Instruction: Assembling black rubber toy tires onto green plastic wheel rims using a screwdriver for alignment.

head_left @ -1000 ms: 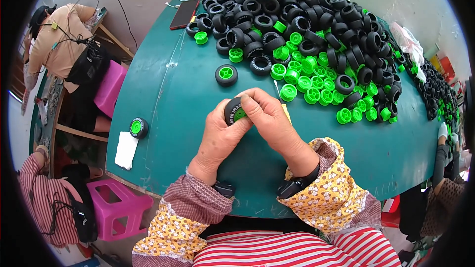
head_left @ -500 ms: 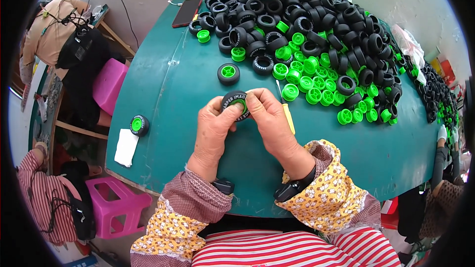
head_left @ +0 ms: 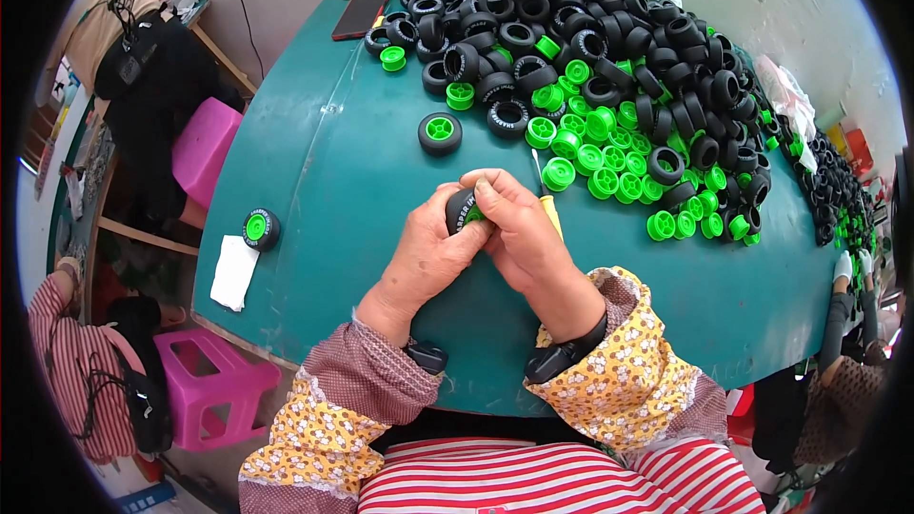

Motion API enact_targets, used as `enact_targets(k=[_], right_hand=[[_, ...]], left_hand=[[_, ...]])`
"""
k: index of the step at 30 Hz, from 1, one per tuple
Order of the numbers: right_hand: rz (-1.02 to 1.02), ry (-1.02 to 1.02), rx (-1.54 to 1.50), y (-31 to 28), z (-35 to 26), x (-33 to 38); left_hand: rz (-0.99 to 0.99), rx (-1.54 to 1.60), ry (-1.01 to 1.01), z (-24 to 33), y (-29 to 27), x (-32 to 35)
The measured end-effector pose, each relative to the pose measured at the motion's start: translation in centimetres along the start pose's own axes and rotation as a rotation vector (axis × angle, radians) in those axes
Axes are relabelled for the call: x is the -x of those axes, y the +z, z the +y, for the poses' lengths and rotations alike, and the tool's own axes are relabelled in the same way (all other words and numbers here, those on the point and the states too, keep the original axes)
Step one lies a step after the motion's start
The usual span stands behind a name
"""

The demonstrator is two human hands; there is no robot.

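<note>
Between my hands, above the near middle of the table, is a black toy tyre (head_left: 458, 208) with a green rim partly inside it. My left hand (head_left: 424, 249) grips its left side, thumb pressed toward the green centre. On the other side my right hand (head_left: 517, 228) is closed round the same tyre, its fingers at the top edge. The fingers cover much of it, so how far the rim sits inside cannot be seen. Just beyond lies a tyre with a green rim in it (head_left: 440, 134). A yellow-handled screwdriver (head_left: 551, 215) lies partly behind my right hand.
A large heap of black tyres (head_left: 519, 35) and loose green rims (head_left: 601, 122) covers the far and right table. At the left are another rimmed tyre (head_left: 259, 228) and a white paper (head_left: 233, 272). A phone (head_left: 362, 13) lies far back. Other people work at both sides, near pink stools (head_left: 214, 388).
My hands have closed further round the tyre and turned it, so less of it shows. The left hand has shifted slightly right. The view has moved a little.
</note>
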State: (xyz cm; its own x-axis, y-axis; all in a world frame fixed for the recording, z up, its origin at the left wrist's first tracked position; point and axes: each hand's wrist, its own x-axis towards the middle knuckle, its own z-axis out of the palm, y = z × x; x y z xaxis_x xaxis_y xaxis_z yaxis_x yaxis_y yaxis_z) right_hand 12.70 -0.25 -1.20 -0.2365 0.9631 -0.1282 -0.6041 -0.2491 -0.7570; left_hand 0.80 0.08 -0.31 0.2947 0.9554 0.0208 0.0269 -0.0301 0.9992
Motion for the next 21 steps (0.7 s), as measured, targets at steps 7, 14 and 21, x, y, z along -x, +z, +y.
enact_targets(k=[7, 14, 21], right_hand=[[-0.007, -0.056, -0.028, 0.3, -0.1, -0.3], [0.041, -0.203, 0.248, 1.4, -0.5, 0.1], [0.0, -0.055, 0.19, 0.3, -0.6, 0.0]], left_hand=[[0.193, 0.129, -0.09, 1.0, 0.6, 0.1], [0.142, 0.241, -0.052, 1.0, 0.6, 0.1], [-0.044, 0.378, -0.182, 0.4, -0.2, 0.2]])
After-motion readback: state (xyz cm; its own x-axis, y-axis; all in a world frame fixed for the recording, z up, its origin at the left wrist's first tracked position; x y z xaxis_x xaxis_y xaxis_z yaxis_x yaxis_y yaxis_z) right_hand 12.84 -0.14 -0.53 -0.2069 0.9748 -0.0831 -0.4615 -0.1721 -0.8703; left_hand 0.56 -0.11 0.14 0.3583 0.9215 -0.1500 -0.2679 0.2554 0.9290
